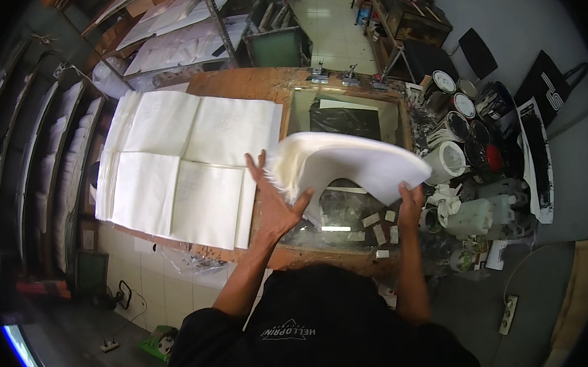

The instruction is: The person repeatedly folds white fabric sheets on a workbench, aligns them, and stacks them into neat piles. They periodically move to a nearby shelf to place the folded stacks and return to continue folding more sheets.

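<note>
A thick stack of white sheets (367, 158) arches in the air over the glass-topped frame (298, 241). My right hand (410, 202) pinches its right edge, thumb on the near face. Against the stack's uneven left edge lies my left hand (276, 202), its fingers spread and its thumb apart. Left of that hand, a wide pile of folded white sheets or bags (177, 168) covers much of the wooden table (239, 81). Under the lifted stack, part of the glass is hidden. Several small pale blocks (379, 235) sit on the glass near its front right.
Metal hinge clamps (349, 77) line the table's far edge. Paint-stained tubs (446, 159) and translucent jugs (470, 219) crowd the right side. Loaded shelves (54, 166) stand at left, with another rack (181, 28) behind. A power strip (509, 315) hangs at lower right.
</note>
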The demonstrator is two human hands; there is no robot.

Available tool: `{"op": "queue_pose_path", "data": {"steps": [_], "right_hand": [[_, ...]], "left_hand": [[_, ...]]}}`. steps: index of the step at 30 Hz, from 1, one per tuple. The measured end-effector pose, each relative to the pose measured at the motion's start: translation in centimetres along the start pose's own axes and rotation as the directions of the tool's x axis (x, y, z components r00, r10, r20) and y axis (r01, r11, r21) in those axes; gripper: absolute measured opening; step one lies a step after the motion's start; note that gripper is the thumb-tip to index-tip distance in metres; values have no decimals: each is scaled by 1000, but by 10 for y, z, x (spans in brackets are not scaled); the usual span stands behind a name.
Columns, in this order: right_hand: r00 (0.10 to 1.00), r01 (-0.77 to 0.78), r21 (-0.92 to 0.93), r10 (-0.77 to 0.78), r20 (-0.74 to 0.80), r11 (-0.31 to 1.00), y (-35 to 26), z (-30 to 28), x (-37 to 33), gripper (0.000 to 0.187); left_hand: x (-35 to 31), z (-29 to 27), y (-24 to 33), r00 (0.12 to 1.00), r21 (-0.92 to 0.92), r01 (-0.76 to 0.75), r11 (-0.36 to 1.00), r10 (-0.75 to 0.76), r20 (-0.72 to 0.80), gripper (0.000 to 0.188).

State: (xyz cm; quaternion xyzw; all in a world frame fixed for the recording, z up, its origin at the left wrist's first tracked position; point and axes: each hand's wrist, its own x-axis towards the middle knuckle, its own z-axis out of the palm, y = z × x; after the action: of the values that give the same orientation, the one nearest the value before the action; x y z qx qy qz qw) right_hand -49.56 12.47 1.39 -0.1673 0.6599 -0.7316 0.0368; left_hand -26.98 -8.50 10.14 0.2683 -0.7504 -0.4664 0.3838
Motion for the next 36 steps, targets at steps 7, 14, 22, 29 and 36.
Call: {"op": "queue_pose_path", "data": {"steps": [7, 14, 22, 29, 36], "right_hand": [[999, -33, -430, 19, -37, 902, -2, 27, 34, 25], [998, -19, -236, 4, -65, 972, 17, -3, -29, 22], [855, -111, -589, 379, 355, 801, -47, 7, 55, 30], [952, -15, -795, 252, 174, 607, 99, -5, 32, 37], [993, 116, -588, -88, 76, 801, 73, 28, 13, 29]], "left_hand": [[33, 21, -48, 985, -88, 51, 995, -65, -163, 101], [-16, 30, -58, 996, 104, -32, 994, 41, -85, 107], [79, -11, -85, 785, 70, 617, 784, -619, 16, 92], [45, 31, -183, 844, 451, 396, 800, -511, 165, 106], [44, 27, -133, 939, 265, 242, 933, -294, 177, 95]]}}
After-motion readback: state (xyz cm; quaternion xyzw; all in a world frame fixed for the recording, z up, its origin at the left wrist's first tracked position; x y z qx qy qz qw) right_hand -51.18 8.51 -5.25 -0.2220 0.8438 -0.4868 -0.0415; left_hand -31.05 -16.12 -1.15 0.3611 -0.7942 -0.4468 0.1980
